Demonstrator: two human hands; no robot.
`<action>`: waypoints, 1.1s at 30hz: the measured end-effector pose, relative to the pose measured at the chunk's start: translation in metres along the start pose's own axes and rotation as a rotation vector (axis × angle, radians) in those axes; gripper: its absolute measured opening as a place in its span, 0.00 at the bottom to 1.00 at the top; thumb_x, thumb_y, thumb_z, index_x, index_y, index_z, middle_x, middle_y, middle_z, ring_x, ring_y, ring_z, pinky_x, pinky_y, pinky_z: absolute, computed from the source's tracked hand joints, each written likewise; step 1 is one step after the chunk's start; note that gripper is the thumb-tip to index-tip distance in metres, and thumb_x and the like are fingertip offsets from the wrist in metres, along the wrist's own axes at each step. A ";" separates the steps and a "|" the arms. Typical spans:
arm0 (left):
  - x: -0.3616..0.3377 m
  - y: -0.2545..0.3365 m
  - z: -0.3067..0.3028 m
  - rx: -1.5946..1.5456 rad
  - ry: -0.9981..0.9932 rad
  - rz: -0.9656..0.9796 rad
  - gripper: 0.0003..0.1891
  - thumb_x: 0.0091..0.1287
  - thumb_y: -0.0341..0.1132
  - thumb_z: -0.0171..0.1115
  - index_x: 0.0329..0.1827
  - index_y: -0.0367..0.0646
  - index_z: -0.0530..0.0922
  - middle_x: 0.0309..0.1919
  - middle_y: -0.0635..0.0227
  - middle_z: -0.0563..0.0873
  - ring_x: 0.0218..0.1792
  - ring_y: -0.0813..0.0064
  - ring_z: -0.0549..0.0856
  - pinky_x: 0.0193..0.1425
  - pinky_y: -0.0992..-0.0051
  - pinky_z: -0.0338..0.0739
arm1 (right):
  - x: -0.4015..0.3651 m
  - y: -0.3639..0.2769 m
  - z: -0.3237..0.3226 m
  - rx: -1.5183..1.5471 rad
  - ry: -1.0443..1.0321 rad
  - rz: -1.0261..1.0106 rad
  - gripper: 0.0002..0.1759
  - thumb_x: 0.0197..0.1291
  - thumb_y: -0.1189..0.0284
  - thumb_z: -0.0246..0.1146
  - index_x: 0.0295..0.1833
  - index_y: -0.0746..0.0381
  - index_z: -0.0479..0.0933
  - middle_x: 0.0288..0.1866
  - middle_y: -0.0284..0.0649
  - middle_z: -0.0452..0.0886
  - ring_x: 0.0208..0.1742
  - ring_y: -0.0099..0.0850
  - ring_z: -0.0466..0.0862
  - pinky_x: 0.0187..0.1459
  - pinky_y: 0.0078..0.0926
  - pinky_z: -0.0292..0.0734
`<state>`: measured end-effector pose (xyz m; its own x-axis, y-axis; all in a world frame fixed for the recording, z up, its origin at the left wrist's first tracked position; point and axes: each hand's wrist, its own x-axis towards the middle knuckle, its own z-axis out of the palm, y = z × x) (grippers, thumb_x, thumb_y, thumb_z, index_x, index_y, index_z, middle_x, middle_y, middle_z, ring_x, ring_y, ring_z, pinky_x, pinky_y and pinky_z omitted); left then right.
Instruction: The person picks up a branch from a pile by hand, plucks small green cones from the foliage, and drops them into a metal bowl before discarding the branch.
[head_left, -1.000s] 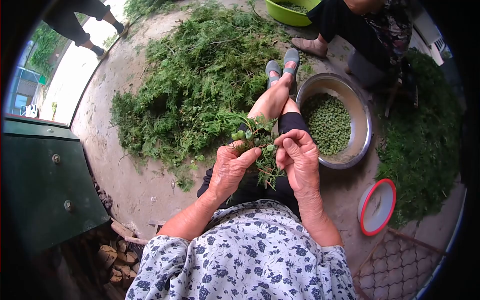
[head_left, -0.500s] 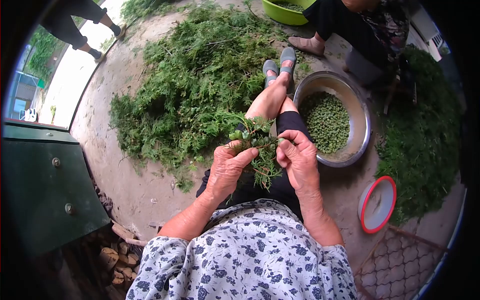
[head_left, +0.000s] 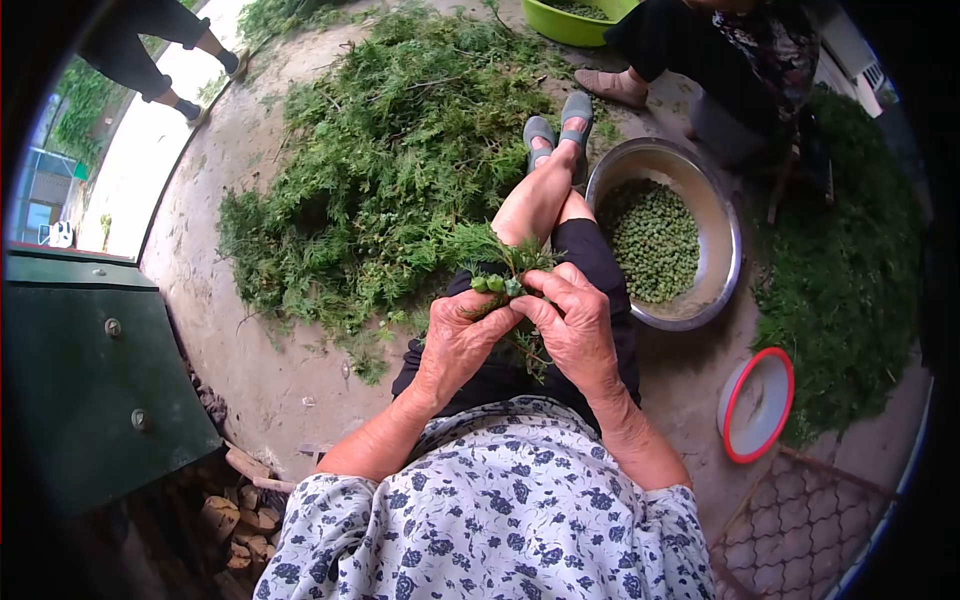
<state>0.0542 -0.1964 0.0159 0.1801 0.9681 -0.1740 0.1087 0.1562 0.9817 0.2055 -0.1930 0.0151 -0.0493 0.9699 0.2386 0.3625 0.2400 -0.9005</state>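
A leafy green sprig [head_left: 515, 257] with several round green cones [head_left: 492, 284] is held over the lap. My left hand [head_left: 458, 338] is closed on the sprig from the left side. From the right, my right hand [head_left: 575, 325] pinches at the cones, its fingertips close against those of my left hand; exactly what lies between them is hidden. Just right of my legs stands a metal basin [head_left: 728, 235] partly filled with small green cones [head_left: 655, 243]. A big heap of cut green branches [head_left: 370, 180] spreads on the ground at the left.
A red-rimmed white bowl [head_left: 757, 405] and a metal grate [head_left: 800, 520] lie at the right, by darker greenery [head_left: 840, 300]. A seated person [head_left: 690, 50] is at the upper right near a green tub [head_left: 568, 28]. Another person's legs [head_left: 150, 50] show upper left. Split wood [head_left: 240, 520] lies lower left.
My right hand has moved left and inward onto the sprig, from a spot a little apart from my left hand. The sprig's leaves have shifted slightly.
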 end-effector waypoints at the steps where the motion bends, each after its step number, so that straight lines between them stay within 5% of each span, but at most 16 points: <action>1: 0.000 -0.001 0.000 0.014 -0.011 0.006 0.07 0.60 0.30 0.62 0.36 0.36 0.81 0.21 0.80 0.78 0.25 0.91 0.70 0.27 0.83 0.67 | 0.000 0.003 0.000 -0.021 -0.020 -0.014 0.10 0.50 0.77 0.65 0.41 0.66 0.79 0.30 0.38 0.76 0.30 0.27 0.77 0.33 0.25 0.73; 3: 0.000 -0.003 -0.002 0.029 -0.023 0.010 0.07 0.60 0.30 0.63 0.37 0.36 0.82 0.21 0.78 0.78 0.25 0.90 0.71 0.27 0.83 0.68 | 0.000 0.002 0.000 -0.040 -0.041 -0.025 0.10 0.51 0.77 0.65 0.41 0.66 0.79 0.30 0.37 0.76 0.29 0.26 0.77 0.32 0.24 0.73; 5: 0.002 -0.005 -0.004 -0.123 -0.055 -0.044 0.08 0.58 0.31 0.63 0.37 0.36 0.82 0.21 0.76 0.79 0.24 0.89 0.71 0.28 0.83 0.68 | -0.002 -0.002 0.000 0.355 -0.096 0.379 0.08 0.55 0.74 0.65 0.38 0.66 0.78 0.30 0.34 0.76 0.27 0.23 0.77 0.28 0.20 0.71; 6: 0.001 -0.006 -0.005 0.054 -0.059 0.130 0.08 0.58 0.31 0.63 0.37 0.36 0.82 0.21 0.76 0.79 0.24 0.88 0.72 0.28 0.83 0.68 | -0.003 0.003 -0.002 0.354 -0.095 0.380 0.08 0.55 0.74 0.65 0.38 0.66 0.78 0.30 0.34 0.76 0.27 0.23 0.77 0.28 0.20 0.71; 8: 0.001 0.000 -0.005 -0.004 -0.057 0.169 0.08 0.58 0.30 0.63 0.37 0.35 0.82 0.21 0.76 0.79 0.24 0.89 0.71 0.28 0.83 0.67 | -0.003 0.016 -0.006 0.962 -0.102 0.620 0.08 0.59 0.71 0.62 0.40 0.65 0.76 0.31 0.34 0.76 0.26 0.21 0.76 0.25 0.17 0.69; 10: 0.002 0.001 -0.002 -0.060 -0.055 0.206 0.08 0.58 0.30 0.62 0.37 0.35 0.82 0.21 0.76 0.79 0.24 0.89 0.71 0.29 0.83 0.67 | 0.000 0.015 -0.009 1.075 -0.034 0.617 0.07 0.60 0.72 0.60 0.41 0.65 0.75 0.32 0.35 0.77 0.26 0.21 0.76 0.24 0.16 0.69; 11: 0.001 -0.001 0.001 -0.135 -0.009 0.062 0.07 0.59 0.30 0.62 0.37 0.35 0.81 0.21 0.76 0.79 0.24 0.90 0.71 0.28 0.83 0.67 | 0.001 0.012 -0.011 1.187 0.034 0.615 0.07 0.62 0.73 0.58 0.42 0.65 0.73 0.32 0.36 0.77 0.26 0.21 0.76 0.24 0.16 0.69; 12: 0.002 -0.003 0.002 -0.211 0.038 -0.081 0.07 0.59 0.29 0.62 0.37 0.34 0.81 0.20 0.76 0.79 0.24 0.90 0.70 0.27 0.83 0.67 | 0.002 0.010 -0.015 1.177 0.023 0.621 0.07 0.62 0.74 0.57 0.44 0.64 0.72 0.33 0.36 0.78 0.26 0.21 0.76 0.24 0.16 0.69; 17: 0.004 -0.002 0.002 0.013 0.007 -0.071 0.08 0.63 0.33 0.61 0.34 0.35 0.80 0.18 0.80 0.74 0.22 0.90 0.66 0.23 0.82 0.63 | -0.002 0.010 -0.017 1.186 -0.035 0.587 0.08 0.58 0.75 0.61 0.43 0.65 0.74 0.35 0.37 0.77 0.27 0.20 0.77 0.25 0.14 0.70; 20: 0.004 -0.002 0.004 0.086 -0.008 -0.008 0.10 0.64 0.35 0.60 0.30 0.36 0.78 0.17 0.83 0.70 0.22 0.89 0.63 0.22 0.81 0.59 | 0.000 -0.004 -0.008 0.379 -0.071 0.312 0.12 0.53 0.75 0.65 0.44 0.64 0.78 0.35 0.36 0.78 0.28 0.23 0.78 0.30 0.17 0.72; 23: 0.004 -0.015 0.000 0.208 0.004 0.114 0.13 0.65 0.36 0.59 0.27 0.35 0.74 0.15 0.78 0.66 0.21 0.88 0.61 0.20 0.79 0.58 | 0.002 -0.001 0.002 0.020 -0.019 0.023 0.13 0.51 0.75 0.65 0.45 0.64 0.78 0.36 0.40 0.78 0.31 0.28 0.80 0.35 0.23 0.74; 25: 0.004 -0.019 -0.001 0.313 0.001 0.145 0.12 0.64 0.34 0.58 0.27 0.34 0.73 0.14 0.75 0.65 0.21 0.87 0.62 0.20 0.79 0.59 | 0.001 -0.001 0.005 0.039 -0.011 0.047 0.13 0.50 0.76 0.65 0.44 0.63 0.78 0.35 0.42 0.78 0.34 0.32 0.80 0.39 0.27 0.75; 29: 0.003 -0.011 0.003 0.260 0.023 0.135 0.10 0.64 0.32 0.57 0.27 0.34 0.74 0.14 0.74 0.65 0.20 0.88 0.63 0.20 0.79 0.60 | -0.002 -0.002 0.006 0.168 -0.016 0.191 0.10 0.52 0.76 0.65 0.41 0.65 0.77 0.29 0.38 0.78 0.28 0.25 0.79 0.31 0.22 0.74; 31: 0.002 -0.014 0.003 0.270 0.047 0.161 0.11 0.63 0.33 0.58 0.24 0.35 0.73 0.13 0.66 0.64 0.18 0.84 0.61 0.19 0.77 0.62 | -0.002 0.001 0.003 0.234 -0.045 0.268 0.09 0.53 0.76 0.64 0.40 0.67 0.76 0.27 0.36 0.77 0.26 0.22 0.77 0.27 0.19 0.73; 33: 0.002 -0.004 0.003 0.231 0.053 0.100 0.11 0.62 0.32 0.58 0.24 0.35 0.72 0.13 0.67 0.63 0.18 0.85 0.61 0.19 0.77 0.61 | 0.000 0.011 -0.005 0.948 -0.111 0.595 0.08 0.57 0.75 0.62 0.39 0.67 0.75 0.27 0.33 0.76 0.23 0.17 0.74 0.21 0.13 0.67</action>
<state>0.0575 -0.1959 0.0116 0.1500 0.9864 -0.0669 0.3148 0.0165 0.9490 0.2147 -0.1902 0.0069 -0.2044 0.9277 -0.3125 -0.4961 -0.3734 -0.7839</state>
